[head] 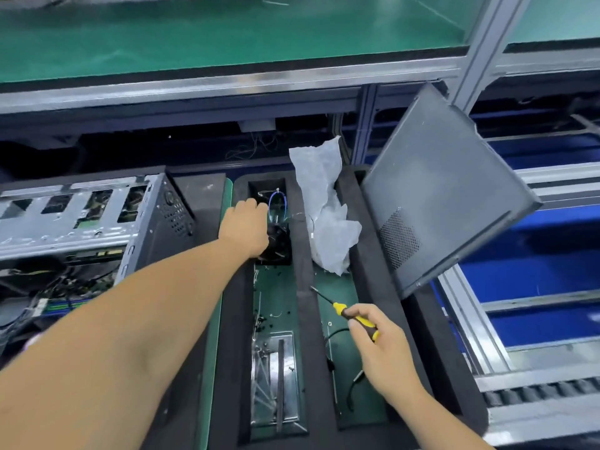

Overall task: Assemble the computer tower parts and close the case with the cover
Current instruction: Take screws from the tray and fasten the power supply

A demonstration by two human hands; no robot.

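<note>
The open computer case (97,219) lies on its side at the left, with its metal frame and cables showing. In the black foam tray (302,254) at the middle, my left hand (243,227) reaches into the far slot and grips a black fan (279,241) with blue wires above it. My right hand (380,339) holds a yellow-and-black screwdriver (350,315) over the tray's right slot, tip pointing up-left. The dark side cover (444,196) leans tilted at the right, against the frame post.
Crumpled white plastic wrap (324,209) fills the tray's far right slot. Loose screws (263,319) and a metal bracket (276,378) lie in the near middle slot. A black cable (337,332) lies in the right slot. A green shelf (227,37) hangs overhead; blue bins (535,271) stand to the right.
</note>
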